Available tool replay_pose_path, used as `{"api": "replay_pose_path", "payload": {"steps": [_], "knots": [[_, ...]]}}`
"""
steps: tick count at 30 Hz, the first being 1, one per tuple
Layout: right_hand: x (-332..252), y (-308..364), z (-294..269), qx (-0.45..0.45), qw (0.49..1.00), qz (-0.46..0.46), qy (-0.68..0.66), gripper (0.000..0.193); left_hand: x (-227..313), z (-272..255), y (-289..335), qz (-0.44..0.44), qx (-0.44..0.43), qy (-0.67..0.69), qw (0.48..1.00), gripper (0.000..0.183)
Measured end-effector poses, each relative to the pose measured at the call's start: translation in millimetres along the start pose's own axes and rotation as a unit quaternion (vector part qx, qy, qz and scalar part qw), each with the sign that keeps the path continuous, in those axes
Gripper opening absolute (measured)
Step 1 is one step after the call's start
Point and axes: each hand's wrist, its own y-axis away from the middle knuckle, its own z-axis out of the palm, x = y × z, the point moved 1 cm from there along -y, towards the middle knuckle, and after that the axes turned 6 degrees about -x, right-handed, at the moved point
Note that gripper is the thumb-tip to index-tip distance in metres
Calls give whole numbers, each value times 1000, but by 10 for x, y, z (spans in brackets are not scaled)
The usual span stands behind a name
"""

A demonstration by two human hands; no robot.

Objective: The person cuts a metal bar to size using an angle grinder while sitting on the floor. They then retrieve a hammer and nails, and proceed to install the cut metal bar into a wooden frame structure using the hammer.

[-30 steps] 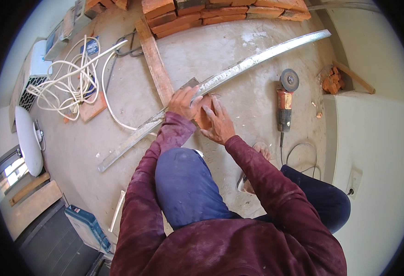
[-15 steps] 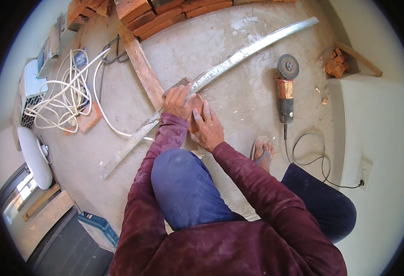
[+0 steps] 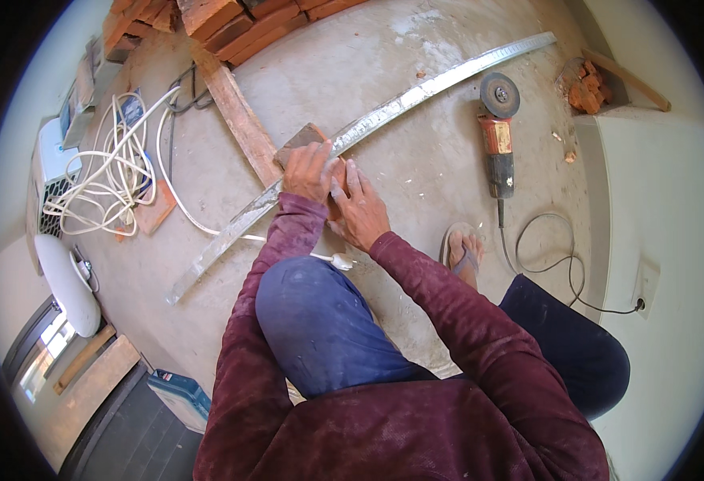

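Left hand (image 3: 307, 170): I hold the metal bar (image 3: 416, 94) across a brick (image 3: 301, 138).
Right hand (image 3: 362, 210): against the brick (whether gripping, I cannot tell).

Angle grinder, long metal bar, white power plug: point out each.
Angle grinder (image 3: 498, 140), head view: middle of its body.
Long metal bar (image 3: 406, 103), head view: on its upper-right stretch.
White power plug (image 3: 341, 261), head view: on its casing.

Left grip (image 3: 307, 171), palm down, lies just beside right grip (image 3: 361, 211).

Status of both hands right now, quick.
Left hand: over the metal bar; whether closed, cannot be told.
Right hand: open, fingers extended against the brick.
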Motion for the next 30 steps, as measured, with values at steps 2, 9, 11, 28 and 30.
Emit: {"api": "replay_pose_path", "payload": {"steps": [2,9,11,28,30], "knots": [[3,0,16,17,1000,-6,3,76,-1,6,6,1,4,-2,1000,38],[164,234,-266,36,999,-6,-3,64,-28,29,24,10,15,-4,1000,37],[377,391,-393,72,997,38,5,59,-32,70,14,12,14,-6,1000,39],[2187,640,-1063,209,897,371,120,93,-65,95,27,1,-11,-2,1000,38],[2158,565,-967,193,873,427,136,97,-129,75,28,6,-54,-13,998,38]]}}
